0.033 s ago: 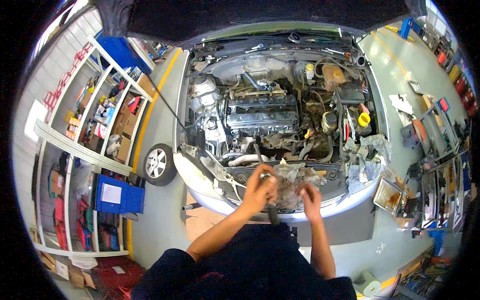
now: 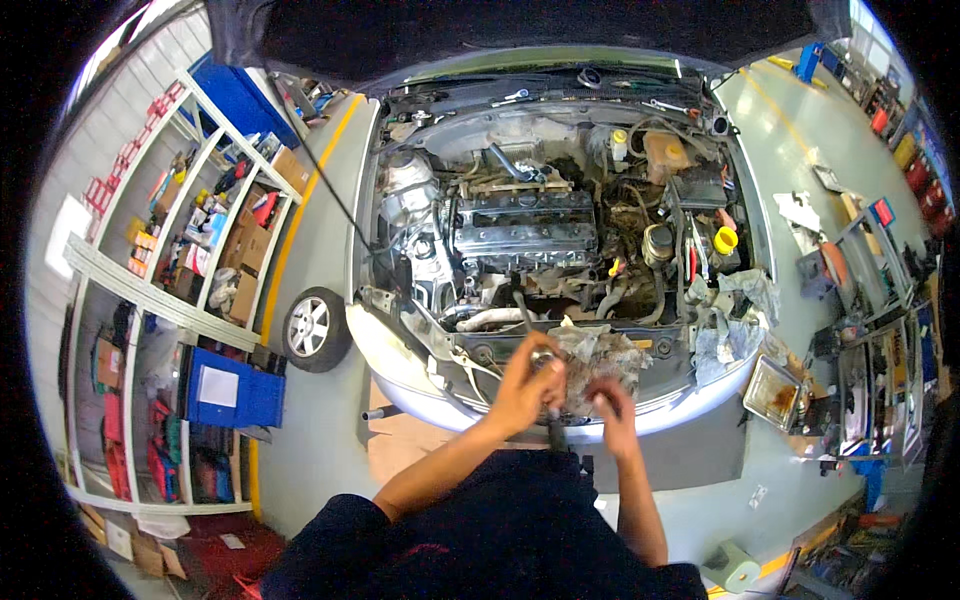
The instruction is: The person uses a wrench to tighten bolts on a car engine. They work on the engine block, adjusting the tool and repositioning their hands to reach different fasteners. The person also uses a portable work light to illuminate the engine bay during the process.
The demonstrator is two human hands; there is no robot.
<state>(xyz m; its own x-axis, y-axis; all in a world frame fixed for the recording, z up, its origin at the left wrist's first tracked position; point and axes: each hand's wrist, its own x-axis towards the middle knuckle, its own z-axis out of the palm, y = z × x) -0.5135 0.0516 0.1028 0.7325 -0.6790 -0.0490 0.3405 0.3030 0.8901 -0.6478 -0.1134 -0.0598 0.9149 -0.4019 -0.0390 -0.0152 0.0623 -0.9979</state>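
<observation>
My left hand [image 2: 525, 390] is closed around a ratchet wrench [image 2: 556, 432], its round metal head showing at the fingers and its dark handle pointing down toward me. A dark extension bar [image 2: 524, 302] runs up from the hand toward the front of the engine [image 2: 525, 225]. To the right, my right hand [image 2: 617, 420] hangs over the car's front edge with fingers curled together; whether something small is in them is hidden. Beyond both hands, a dirty, crumpled rag [image 2: 605, 358] lies on the front crossmember.
Grey-blue rags [image 2: 722, 338] lie at the bay's right front corner, near a yellow cap [image 2: 726, 240]. Wrenches [image 2: 512, 97] rest along the back edge under the raised hood [image 2: 520, 35]. A wheel [image 2: 318, 328] and shelves stand left; a stained metal tray [image 2: 772, 392] is at right.
My right hand has shifted slightly left and down, closer to the ratchet. The left hand and ratchet have moved a little to the right.
</observation>
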